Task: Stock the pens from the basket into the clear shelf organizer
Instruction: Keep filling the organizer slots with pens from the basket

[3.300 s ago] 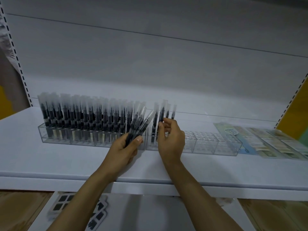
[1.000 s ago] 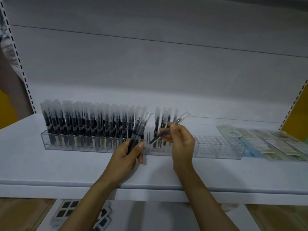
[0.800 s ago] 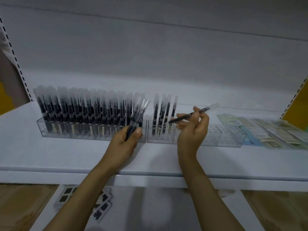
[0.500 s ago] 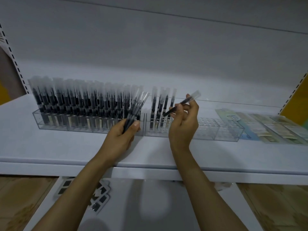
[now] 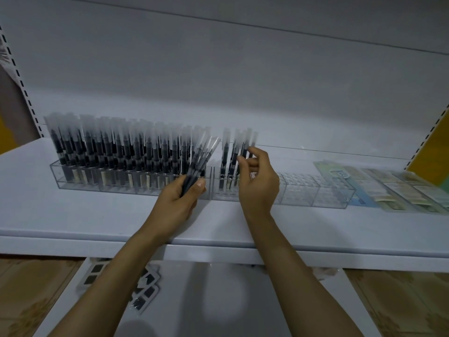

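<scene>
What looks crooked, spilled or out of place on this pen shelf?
Nothing stands out. The standing pens sit upright in the left organizer and the right organizer. Only the bundle of pens gripped by the left hand slants, fanned out. The right hand pinches a single pen, upright, at the right organizer.

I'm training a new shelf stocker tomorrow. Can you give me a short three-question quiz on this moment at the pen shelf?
1. Choose one: the left hand holds A) a single pen, B) a bundle of pens, C) nothing.
2. True or false: the right-side clear organizer is packed full of pens.
3. Fill in: the right hand pinches one ___ among those standing in that organizer.
Key: 1 B; 2 false; 3 pen.
</scene>
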Tool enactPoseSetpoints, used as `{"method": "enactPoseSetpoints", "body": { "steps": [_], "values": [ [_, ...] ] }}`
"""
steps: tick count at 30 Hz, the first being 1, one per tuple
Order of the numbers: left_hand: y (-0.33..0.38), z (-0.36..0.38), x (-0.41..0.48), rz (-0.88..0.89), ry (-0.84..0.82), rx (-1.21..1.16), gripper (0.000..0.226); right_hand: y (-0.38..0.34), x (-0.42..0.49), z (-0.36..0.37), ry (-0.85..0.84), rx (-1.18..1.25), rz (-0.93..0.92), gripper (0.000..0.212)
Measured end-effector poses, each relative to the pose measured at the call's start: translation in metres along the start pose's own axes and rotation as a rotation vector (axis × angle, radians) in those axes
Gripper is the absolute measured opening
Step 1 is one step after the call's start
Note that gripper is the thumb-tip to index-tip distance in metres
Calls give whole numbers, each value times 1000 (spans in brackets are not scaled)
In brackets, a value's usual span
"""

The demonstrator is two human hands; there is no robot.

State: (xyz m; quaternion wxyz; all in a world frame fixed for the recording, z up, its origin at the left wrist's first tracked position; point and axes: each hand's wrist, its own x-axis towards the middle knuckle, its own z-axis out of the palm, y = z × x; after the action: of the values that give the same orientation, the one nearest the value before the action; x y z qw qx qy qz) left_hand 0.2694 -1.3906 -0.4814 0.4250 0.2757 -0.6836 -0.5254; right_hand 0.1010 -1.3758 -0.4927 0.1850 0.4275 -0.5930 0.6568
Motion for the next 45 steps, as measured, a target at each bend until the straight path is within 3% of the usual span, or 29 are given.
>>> {"method": "enactPoseSetpoints", "body": {
  "steps": [9, 19, 27, 33, 39, 41, 43, 45],
  "values": [
    [0, 0, -1, 2, 0, -4, 28, 5, -6, 1, -58, 20, 27, 29],
    [3, -1, -2, 22, -5, -17, 50, 2, -5, -1, -79, 36, 50, 30],
    [3, -1, -3, 37, -4, 3, 24, 5, -6, 0, -87, 53, 59, 28],
    [-3, -2, 0, 47, -11, 0, 20, -21, -7, -14, 88, 160, -4, 18],
    [6, 2, -3, 145, -91, 74, 7, -49, -30, -22, -524, 554, 369, 3],
    [7, 2, -4, 138, -133, 69, 14, -47, -27, -26, -535, 646, 479, 8],
    [8, 2, -5, 96, -130, 43, 7, -45, -25, -28, -490, 678, 600, 12],
    [7, 1, -5, 26, -88, 8, 23, -45, -25, -27, -464, 657, 658, 15]
  ]
}}
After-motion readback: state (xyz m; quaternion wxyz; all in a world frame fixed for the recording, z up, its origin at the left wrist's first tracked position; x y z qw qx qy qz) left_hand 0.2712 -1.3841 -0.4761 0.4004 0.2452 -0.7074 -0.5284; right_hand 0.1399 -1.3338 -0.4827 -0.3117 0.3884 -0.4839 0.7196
